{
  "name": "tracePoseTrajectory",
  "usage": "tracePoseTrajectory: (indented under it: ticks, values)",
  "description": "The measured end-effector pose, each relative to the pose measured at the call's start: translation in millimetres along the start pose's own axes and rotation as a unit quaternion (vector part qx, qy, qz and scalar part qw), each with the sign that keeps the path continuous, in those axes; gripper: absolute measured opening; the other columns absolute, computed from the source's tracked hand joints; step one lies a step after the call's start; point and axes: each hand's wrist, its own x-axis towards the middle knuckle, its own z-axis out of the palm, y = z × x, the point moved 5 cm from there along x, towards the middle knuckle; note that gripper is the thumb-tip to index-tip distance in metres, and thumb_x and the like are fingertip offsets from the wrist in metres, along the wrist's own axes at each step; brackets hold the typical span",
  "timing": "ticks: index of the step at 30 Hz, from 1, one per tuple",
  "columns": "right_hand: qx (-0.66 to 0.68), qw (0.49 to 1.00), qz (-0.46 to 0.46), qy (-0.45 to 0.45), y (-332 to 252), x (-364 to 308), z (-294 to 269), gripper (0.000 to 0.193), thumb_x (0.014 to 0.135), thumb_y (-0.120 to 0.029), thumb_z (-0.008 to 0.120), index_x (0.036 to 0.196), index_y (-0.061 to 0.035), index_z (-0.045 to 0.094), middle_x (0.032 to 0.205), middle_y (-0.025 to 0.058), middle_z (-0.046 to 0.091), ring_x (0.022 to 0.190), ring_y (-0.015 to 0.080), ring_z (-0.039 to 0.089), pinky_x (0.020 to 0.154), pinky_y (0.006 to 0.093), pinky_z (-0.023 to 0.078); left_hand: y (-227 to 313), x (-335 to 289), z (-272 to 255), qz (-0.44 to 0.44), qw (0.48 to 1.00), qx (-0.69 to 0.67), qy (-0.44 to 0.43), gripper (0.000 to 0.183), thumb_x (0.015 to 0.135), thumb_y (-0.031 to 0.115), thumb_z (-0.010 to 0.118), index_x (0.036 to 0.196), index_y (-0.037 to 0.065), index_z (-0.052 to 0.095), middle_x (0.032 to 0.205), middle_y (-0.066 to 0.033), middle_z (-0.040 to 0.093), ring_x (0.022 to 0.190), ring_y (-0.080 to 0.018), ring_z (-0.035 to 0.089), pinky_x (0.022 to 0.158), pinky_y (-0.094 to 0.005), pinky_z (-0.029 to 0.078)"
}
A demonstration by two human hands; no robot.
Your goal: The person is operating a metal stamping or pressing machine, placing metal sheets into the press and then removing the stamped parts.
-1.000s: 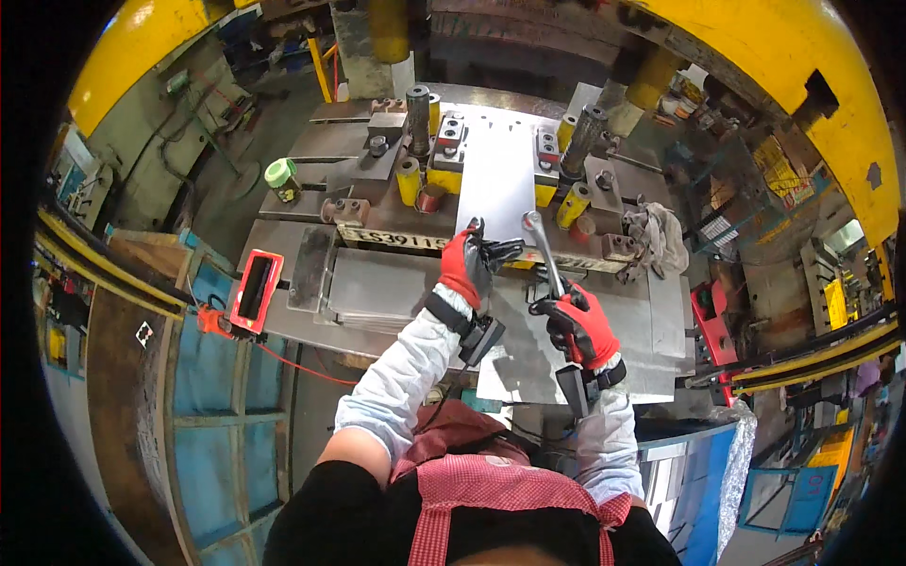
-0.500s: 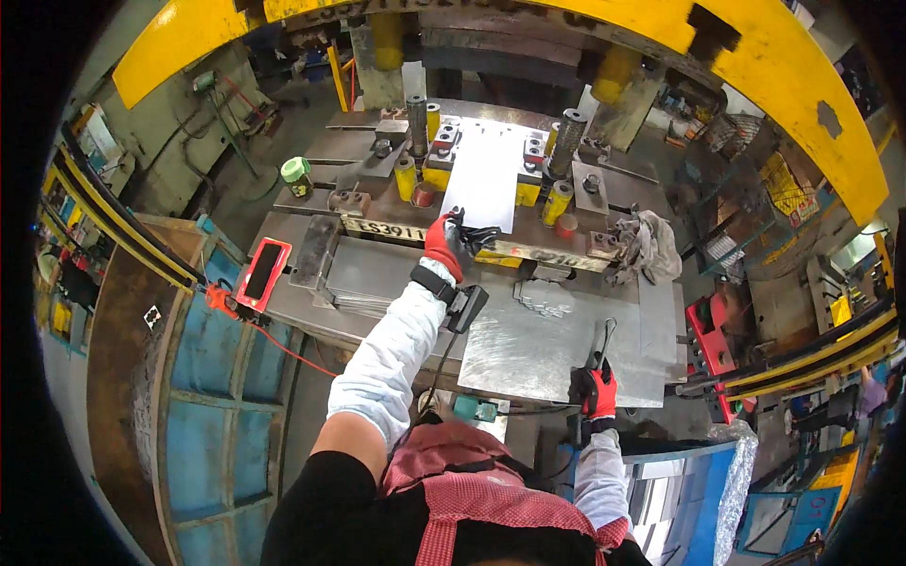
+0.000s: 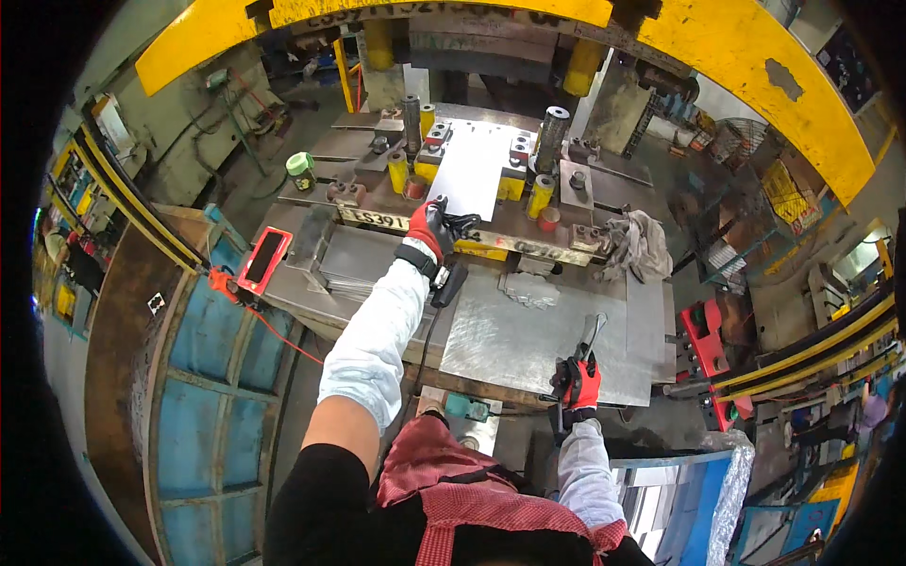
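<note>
right hand (image 3: pixel 578 381) drawn back to the table's near edge, tongs (image 3: pixel 587 341) lifted off the sheet (image 3: pixel 477 170)

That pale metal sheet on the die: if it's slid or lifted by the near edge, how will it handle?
The metal sheet looks thin and flat, so it probably flexes slightly and slides easily. The left hand, gloved, touches its near edge; bare edges may be sharp.

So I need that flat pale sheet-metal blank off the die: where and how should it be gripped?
Probably by the near short edge of the flat pale sheet-metal blank, coming from the person's side, where the left hand already touches it. Yellow posts and grey blocks flank its long sides, so those edges look boxed in.
</note>
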Motion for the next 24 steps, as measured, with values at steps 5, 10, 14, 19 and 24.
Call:
tracePoseTrajectory:
  ticks: [5,10,14,19,24]
  values:
    - [0.001,1.000,0.006,-0.018,9,7,-10,0.018,0.077,-0.012,0.056,0.084,-0.0072,0.040,0.061,0.0076,0.050,0.043,0.0169,0.047,0.039,0.0313,0.043,1,1,-1,-0.010,1.000,0.002,0.013,0.033,0.090,0.021,0.039,0.113,-0.003,0.042,0.102,-0.0228,0.055,0.085,-0.0367,0.059,0.077,-0.0442,0.052]
    - [0.013,0.999,0.019,-0.030,4,1,0,0.018,0.078,-0.011,0.057,0.087,-0.0090,0.041,0.059,0.0051,0.046,0.042,0.0154,0.043,0.039,0.0311,0.039,0,4,-6,-0.020,1.000,-0.013,0.019,0.034,0.090,0.022,0.040,0.113,-0.004,0.042,0.098,-0.0245,0.056,0.085,-0.0373,0.058,0.077,-0.0443,0.052]
    - [0.045,0.998,0.014,-0.038,10,7,-7,0.025,0.080,-0.004,0.053,0.102,-0.0073,0.041,0.060,0.0056,0.048,0.045,0.0147,0.046,0.039,0.0302,0.042,0,10,-7,-0.004,0.999,-0.032,0.014,0.035,0.089,0.019,0.040,0.111,-0.007,0.039,0.096,-0.0247,0.056,0.078,-0.0386,0.060,0.071,-0.0455,0.054]
    - [-0.019,1.000,-0.001,-0.002,1,2,-1,0.023,0.078,-0.007,0.055,0.098,-0.0051,0.044,0.058,0.0047,0.048,0.045,0.0138,0.046,0.040,0.0297,0.042,-1,10,-7,-0.011,0.999,-0.046,-0.002,0.035,0.089,0.020,0.040,0.114,-0.005,0.039,0.100,-0.0254,0.055,0.082,-0.0399,0.059,0.074,-0.0471,0.052]
    - [-0.012,1.000,-0.016,0.012,-6,-5,7,0.022,0.077,-0.007,0.055,0.096,-0.0049,0.044,0.058,0.0045,0.047,0.044,0.0135,0.045,0.040,0.0292,0.041,-1,6,-5,-0.031,0.999,-0.030,0.001,0.034,0.089,0.019,0.038,0.116,-0.003,0.041,0.104,-0.0231,0.054,0.088,-0.0390,0.057,0.080,-0.0467,0.050]
